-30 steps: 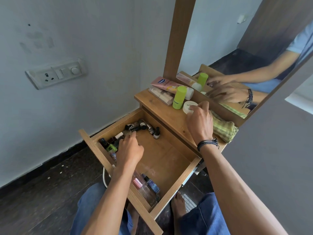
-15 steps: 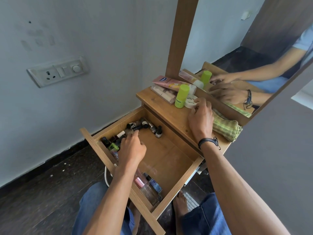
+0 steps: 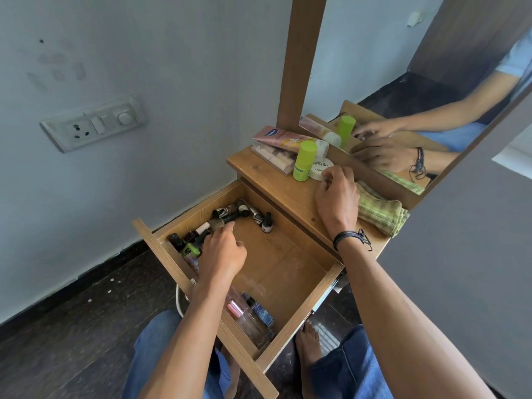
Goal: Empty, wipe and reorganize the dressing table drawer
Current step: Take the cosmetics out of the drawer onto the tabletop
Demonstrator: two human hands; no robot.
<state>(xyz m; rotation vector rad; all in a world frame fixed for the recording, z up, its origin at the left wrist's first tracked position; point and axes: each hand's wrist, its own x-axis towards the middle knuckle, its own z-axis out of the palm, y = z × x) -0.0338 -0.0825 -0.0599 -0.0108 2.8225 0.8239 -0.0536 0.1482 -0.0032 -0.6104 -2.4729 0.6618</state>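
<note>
Our right hand point(image 3: 336, 197) has its fingers curled against the near rim of the white round nail-polish tub point(image 3: 318, 168), thumb and forefinger touching it. Whether we're pinching it or only nudging it, we can't tell. A second ago that hand lay right over the tub, closer to the front edge of the wooden tabletop point(image 3: 276, 182). Now the tub has been slid back and sits tight against the lime-green cylindrical bottle point(image 3: 304, 161) toward the tabletop's left end, with the pink squeeze tube point(image 3: 276, 135) lying behind them. One more item out and parked, then!

Down in the open wooden drawer point(image 3: 285, 266), our left hand point(image 3: 223, 253) has barely shifted. It sits knuckles up, fingers curled down into the cluster of small dark nail-polish bottles point(image 3: 230, 213) strung along the drawer's left wall. The fingertips are hidden, so we can't say whether they've closed on one.

We judge the emptying well short of done. That cluster remains, and a few glass perfume bottles point(image 3: 250, 315) lie against the front panel near the front right corner. The folded green striped cloth point(image 3: 380, 211) waits at the tabletop's right end, just beside our right wrist, for the wipe.
</note>
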